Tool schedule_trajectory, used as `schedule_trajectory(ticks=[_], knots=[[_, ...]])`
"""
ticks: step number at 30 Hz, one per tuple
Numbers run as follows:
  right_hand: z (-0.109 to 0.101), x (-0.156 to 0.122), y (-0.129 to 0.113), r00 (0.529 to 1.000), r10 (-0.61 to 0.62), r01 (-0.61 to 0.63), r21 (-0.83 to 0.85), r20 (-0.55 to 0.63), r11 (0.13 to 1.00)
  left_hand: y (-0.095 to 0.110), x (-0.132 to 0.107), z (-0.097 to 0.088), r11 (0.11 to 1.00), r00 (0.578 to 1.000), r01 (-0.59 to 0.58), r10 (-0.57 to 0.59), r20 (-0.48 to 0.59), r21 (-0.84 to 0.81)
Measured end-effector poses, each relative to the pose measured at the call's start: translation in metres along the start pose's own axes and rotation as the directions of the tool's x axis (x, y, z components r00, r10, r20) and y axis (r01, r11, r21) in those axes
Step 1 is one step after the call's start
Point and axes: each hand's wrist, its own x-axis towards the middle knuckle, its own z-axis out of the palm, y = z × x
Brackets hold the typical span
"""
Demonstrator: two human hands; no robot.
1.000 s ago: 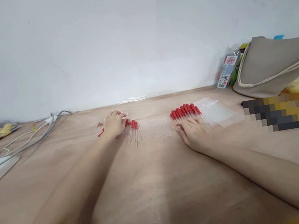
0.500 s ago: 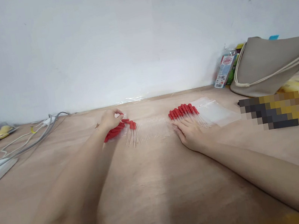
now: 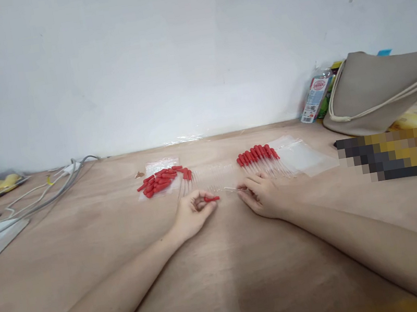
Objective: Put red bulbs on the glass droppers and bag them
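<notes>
My left hand (image 3: 195, 213) pinches a red rubber dropper bulb (image 3: 211, 198), its narrow end pointing right. Facing it, my right hand (image 3: 261, 194) is closed on a thin clear glass tube (image 3: 231, 189) that points left toward the bulb; the two are apart. A row of clear tubes (image 3: 214, 177) lies flat behind both hands. At its left end are a few droppers with red bulbs (image 3: 186, 174). Loose red bulbs (image 3: 159, 181) lie heaped on a clear plastic bag at the left. Finished-looking droppers with red bulbs (image 3: 256, 154) lie fanned out behind my right hand.
A clear plastic bag (image 3: 303, 152) lies right of the fanned droppers. Farther right are a grey-beige bag (image 3: 376, 90), a labelled bottle (image 3: 316, 97) and a blurred-out dark item (image 3: 380, 156). Cables (image 3: 64, 181) and a white power strip (image 3: 0, 241) are at the left. A wall closes the back.
My left hand has come from the bulb heap toward the middle, bringing a red bulb. My right hand has moved slightly off the fanned droppers and now holds a glass tube.
</notes>
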Motion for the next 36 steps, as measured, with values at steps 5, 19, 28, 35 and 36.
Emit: schedule_trajectory(ticks=[5, 19, 28, 35, 36], knots=[[-0.009, 0.002, -0.013, 0.998, -0.002, 0.004, -0.036, 0.056, 0.999, -0.008, 0.002, 0.002, 0.997, 0.999, 0.051, -0.051, 0.005, -0.064], [-0.004, 0.003, -0.011, 0.985, -0.135, 0.131, 0.044, 0.107, 0.990, -0.004, -0.001, 0.001, 0.979, 0.995, -0.078, 0.066, 0.071, 0.188], [-0.007, 0.007, -0.005, 0.973, -0.110, 0.095, 0.080, 0.204, 0.992, 0.008, -0.006, 0.000, 0.920, 0.978, -0.168, 0.110, 0.178, 0.353], [-0.012, 0.008, -0.016, 0.973, -0.117, 0.128, -0.044, 0.198, 0.991, 0.008, -0.006, 0.000, 0.884, 0.979, -0.179, 0.115, 0.170, 0.432], [-0.013, 0.008, -0.018, 0.972, -0.121, 0.132, -0.043, 0.201, 0.990, 0.008, -0.006, 0.000, 0.878, 0.978, -0.186, 0.119, 0.174, 0.441]])
